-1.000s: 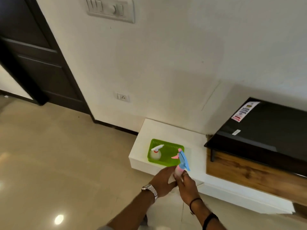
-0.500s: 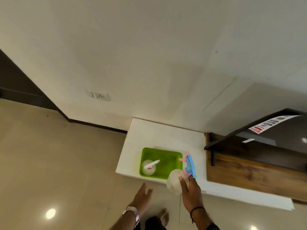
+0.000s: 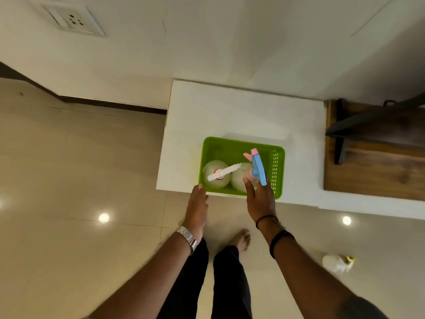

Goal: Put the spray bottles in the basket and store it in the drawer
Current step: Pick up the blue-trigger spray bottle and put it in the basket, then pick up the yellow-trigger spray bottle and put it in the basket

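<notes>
A green plastic basket (image 3: 232, 146) sits at the front edge of a low white cabinet (image 3: 230, 111). In its left half stands a clear spray bottle with a white head (image 3: 216, 178). Beside it, in the right half, stands a clear bottle with a blue and pink trigger head (image 3: 257, 166). My right hand (image 3: 261, 201) grips this bottle at the neck, thumb on its near side. My left hand (image 3: 196, 208) is flat with fingers out, its tips at the basket's near left corner. No drawer front shows from this angle.
A dark wooden unit (image 3: 372, 169) with a black ledge adjoins the cabinet on the right. A wall socket (image 3: 73, 19) is at top left. My bare foot (image 3: 240, 238) stands on glossy beige floor tiles, and a small white object (image 3: 337, 263) lies on the floor at right.
My right hand carried the blue-headed bottle over the rim and set it down inside the basket beside the white-headed one. My left hand came up to the basket's corner. The view tilted down.
</notes>
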Available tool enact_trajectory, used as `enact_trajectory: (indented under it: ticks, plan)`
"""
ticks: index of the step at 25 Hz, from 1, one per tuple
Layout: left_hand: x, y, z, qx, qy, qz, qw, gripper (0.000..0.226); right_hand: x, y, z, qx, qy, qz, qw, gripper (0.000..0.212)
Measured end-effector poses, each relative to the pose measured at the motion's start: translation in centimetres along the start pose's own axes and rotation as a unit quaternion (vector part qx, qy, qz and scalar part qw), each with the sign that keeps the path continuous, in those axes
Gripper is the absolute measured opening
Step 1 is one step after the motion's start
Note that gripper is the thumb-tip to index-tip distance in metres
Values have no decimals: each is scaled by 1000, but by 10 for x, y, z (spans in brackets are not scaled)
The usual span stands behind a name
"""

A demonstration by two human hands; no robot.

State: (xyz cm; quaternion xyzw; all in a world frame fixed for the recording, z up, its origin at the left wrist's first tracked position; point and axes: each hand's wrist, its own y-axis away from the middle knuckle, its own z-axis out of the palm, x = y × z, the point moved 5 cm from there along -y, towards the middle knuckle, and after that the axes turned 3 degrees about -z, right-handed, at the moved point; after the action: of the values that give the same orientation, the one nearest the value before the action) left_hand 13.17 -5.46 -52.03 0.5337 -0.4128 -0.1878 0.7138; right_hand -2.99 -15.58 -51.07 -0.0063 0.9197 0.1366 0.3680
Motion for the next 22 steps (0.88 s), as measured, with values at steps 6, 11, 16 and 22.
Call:
enact_trajectory:
  ticks: [6, 11, 16, 22]
  plan:
    - [13, -3, -7, 14, -68, 16, 997, 26, 5, -8, 14, -11, -8, 36, 999, 41]
    - [7, -4, -12, 11, -107, 18, 994, 50, 8, 0, 13, -48, -5, 59, 997, 54]
    - [-6, 15, -25, 19, -166, 5, 986, 54, -2, 49, -21, -75, 79, 75, 991, 63]
    - [-29, 119, -8, -63, -487, 110, 864, 56, -15, 197, -83, -130, 146, 102, 975, 68]
